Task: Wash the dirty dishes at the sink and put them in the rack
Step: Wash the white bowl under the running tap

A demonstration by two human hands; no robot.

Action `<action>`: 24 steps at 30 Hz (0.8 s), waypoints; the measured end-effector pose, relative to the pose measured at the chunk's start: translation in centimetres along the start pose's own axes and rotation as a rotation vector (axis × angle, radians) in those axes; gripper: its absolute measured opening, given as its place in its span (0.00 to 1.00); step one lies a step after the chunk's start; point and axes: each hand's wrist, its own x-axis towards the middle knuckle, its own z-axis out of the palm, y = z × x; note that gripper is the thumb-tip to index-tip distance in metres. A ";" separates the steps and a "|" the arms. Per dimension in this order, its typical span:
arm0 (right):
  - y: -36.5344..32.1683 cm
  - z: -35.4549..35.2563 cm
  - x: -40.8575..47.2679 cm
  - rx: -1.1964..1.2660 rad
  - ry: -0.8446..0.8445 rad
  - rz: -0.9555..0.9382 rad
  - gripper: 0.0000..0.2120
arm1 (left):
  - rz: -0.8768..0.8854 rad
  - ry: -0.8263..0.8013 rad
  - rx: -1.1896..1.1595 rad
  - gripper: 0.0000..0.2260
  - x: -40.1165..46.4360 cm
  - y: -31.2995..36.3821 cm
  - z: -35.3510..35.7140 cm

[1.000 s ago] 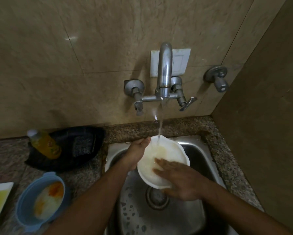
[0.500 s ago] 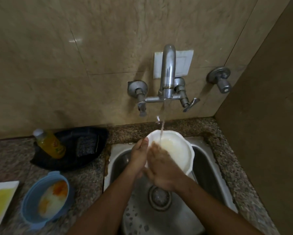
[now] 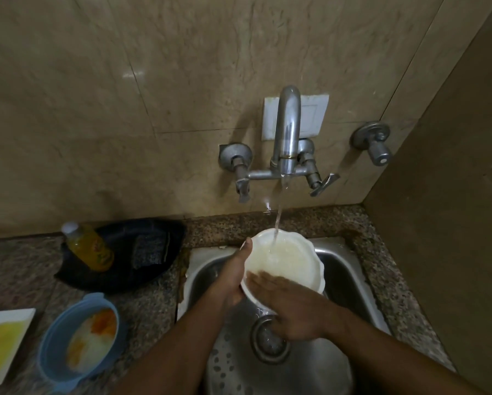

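Rinsing step: left hand (image 3: 233,276) grips the white bowl (image 3: 289,259) under the tap (image 3: 287,132); right hand (image 3: 293,307), fingers flat, rubs inside. Racking likely follows.

Faucet (image 3: 287,138) overhangs the sink (image 3: 350,275); right wall (image 3: 444,195) crowds it closely.

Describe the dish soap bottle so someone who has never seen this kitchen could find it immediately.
Start at the steel sink and look left along the granite counter to the black tray against the wall. The bottle lies tilted on that tray, left of a dark scrub pad. It alone is orange-yellow with a white cap.
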 end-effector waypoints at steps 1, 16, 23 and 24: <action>0.0 -0.2 0.1 0.064 -0.005 0.025 0.39 | 0.021 0.000 0.013 0.25 0.1 -0.3 0.0; -2.3 -0.2 3.8 0.223 0.276 0.216 0.34 | 0.066 0.054 0.037 0.28 2.0 0.2 0.4; -2.1 0.0 3.1 0.180 0.255 0.241 0.42 | 0.045 0.183 0.190 0.31 1.9 1.1 1.0; -2.8 -0.1 3.6 0.217 0.285 0.250 0.42 | 0.052 0.189 0.226 0.32 1.9 1.6 1.1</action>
